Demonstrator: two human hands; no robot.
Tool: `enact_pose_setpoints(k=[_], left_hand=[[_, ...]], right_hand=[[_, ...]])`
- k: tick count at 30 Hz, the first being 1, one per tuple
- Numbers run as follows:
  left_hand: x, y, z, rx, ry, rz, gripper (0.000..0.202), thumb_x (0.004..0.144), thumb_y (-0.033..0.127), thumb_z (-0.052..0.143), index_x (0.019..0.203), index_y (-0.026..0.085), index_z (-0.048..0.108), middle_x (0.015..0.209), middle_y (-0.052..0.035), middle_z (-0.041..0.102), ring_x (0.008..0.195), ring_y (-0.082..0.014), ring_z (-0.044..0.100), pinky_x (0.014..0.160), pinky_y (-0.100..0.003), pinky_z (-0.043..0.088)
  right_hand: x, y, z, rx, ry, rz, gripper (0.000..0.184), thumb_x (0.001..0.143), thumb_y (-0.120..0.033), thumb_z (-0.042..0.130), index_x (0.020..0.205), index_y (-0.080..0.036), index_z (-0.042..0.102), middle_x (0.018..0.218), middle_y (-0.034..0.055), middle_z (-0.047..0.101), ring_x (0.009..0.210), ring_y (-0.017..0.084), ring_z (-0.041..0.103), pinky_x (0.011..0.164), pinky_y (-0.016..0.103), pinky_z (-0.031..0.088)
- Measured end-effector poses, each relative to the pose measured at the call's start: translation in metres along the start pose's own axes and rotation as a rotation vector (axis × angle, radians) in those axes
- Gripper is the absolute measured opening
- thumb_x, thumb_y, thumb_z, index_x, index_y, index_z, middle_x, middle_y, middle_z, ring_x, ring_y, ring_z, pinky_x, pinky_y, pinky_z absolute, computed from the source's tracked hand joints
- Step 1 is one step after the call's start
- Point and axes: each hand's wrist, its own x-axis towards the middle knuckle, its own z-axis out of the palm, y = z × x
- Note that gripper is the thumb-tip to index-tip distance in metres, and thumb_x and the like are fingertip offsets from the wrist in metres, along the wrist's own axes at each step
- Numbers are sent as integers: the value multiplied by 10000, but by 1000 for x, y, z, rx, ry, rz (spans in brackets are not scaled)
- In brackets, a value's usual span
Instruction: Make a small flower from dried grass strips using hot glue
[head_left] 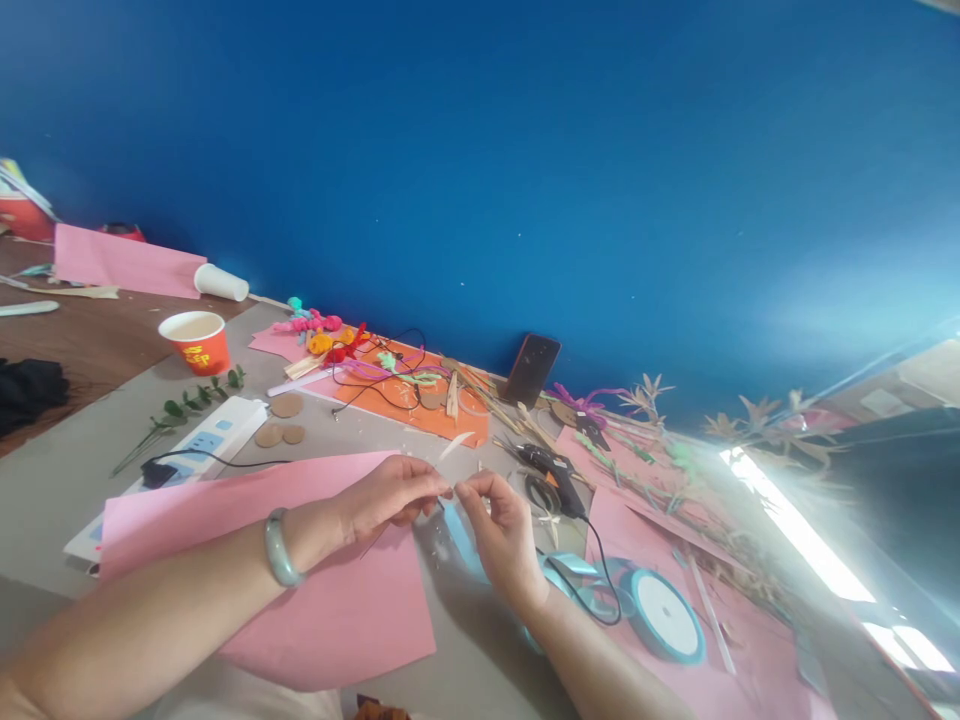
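Observation:
My left hand (397,492), with a pale green bangle (282,548) on the wrist, is closed in a pinch above pink paper (352,620). A thin dark line shows by its fingers; what it grips is too small to make out. Fingertips almost touching it, my right hand (504,525) is also pinched, at the upper end of a light blue ribbon (463,538) hanging between the hands. More of this ribbon lies loose by the right wrist, beside its spool (666,614).
A black glue gun (555,470) with a cord lies beyond my right hand. Left are a red paper cup (196,345) of liquid, a white power strip (217,440) and a green leafy sprig (187,405). A phone (531,370) leans against the blue wall. Dried stems (750,430) stand at right.

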Motion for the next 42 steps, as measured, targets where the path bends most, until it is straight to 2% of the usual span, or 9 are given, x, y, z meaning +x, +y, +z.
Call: enact_pose_setpoints(k=[3,9,14,18,28,36,39,42], left_hand=[[0,0,-2,33,-35,-9,290,687,414,694,690,141,595,578,31,461,495,-70,354,483,-230,241],[-2,2,-2,49,-40,-27,302,695,427,692,701,139,602,597,18,487,515,-77,382,496,-232,258],[-1,-1,-2,10,2,-21,305,752,441,626,753,137,637,593,23,470,494,-70,332,473,-233,201],[0,-1,-3,34,26,3,309,699,439,693,732,140,618,569,40,446,481,-63,309,470,-229,200],[1,-1,1,16,155,131,288,696,406,702,701,131,613,544,55,430,487,-61,305,473,-226,208],[1,-4,2,-66,61,84,277,720,402,691,710,148,579,520,70,357,467,-58,281,453,-223,181],[0,-2,0,-73,4,81,299,727,417,689,689,154,551,525,72,341,461,-55,264,447,-226,167],[-1,0,-2,-82,-34,73,340,723,443,699,669,153,529,512,80,310,451,-50,229,445,-231,150]], right_hand=[[0,0,0,-6,14,5,265,837,-377,583,648,-192,558,596,-7,554,582,140,488,586,257,395],[0,0,-1,-13,19,20,251,842,-358,574,659,-188,559,604,-9,552,586,138,485,591,260,397],[1,3,-1,24,26,70,265,839,-391,580,667,-191,566,599,-14,546,574,136,484,583,260,401],[1,5,0,31,37,74,275,833,-406,589,666,-188,571,601,-14,542,568,130,468,573,255,393],[-2,6,1,108,-73,164,275,807,-428,632,699,-176,639,636,8,604,578,136,510,535,242,389],[-2,2,6,131,-136,163,238,809,-374,644,687,-169,641,645,9,624,631,144,542,631,261,427],[-2,2,3,139,-182,137,205,796,-350,658,693,-173,648,669,16,639,663,153,557,665,270,437],[0,3,-2,187,-167,104,169,777,-340,677,719,-184,649,693,15,635,678,158,562,674,276,449]])
